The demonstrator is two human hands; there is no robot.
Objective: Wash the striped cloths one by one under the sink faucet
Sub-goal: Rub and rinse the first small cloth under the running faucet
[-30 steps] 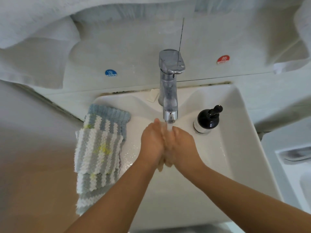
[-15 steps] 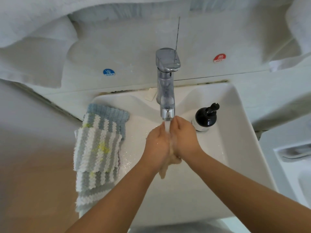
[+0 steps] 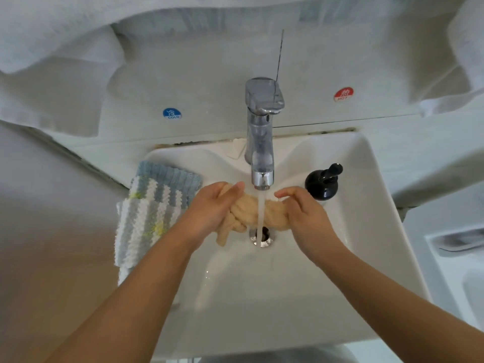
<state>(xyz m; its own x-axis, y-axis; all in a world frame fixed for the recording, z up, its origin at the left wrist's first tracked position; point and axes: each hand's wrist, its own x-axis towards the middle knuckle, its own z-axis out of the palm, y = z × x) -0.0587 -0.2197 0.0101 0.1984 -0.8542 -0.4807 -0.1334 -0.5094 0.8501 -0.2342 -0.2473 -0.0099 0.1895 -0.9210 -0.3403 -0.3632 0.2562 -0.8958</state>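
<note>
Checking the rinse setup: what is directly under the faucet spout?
Under the faucet, water falls past a beige cloth held by the left hand and right hand, onto the drain, partly covered.

Soft, even daylight, faint shadows, slight softness, strong wide-angle edge bending.

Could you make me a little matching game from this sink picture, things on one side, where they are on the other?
Things:
1. beige cloth
2. striped cloths
3. black pump bottle
4. sticker marked COLD

Places:
A. on the wall left of the faucet
B. draped over the sink's left rim
C. under the running water
D. right of the faucet

Pairs: 1-C, 2-B, 3-D, 4-A
</note>
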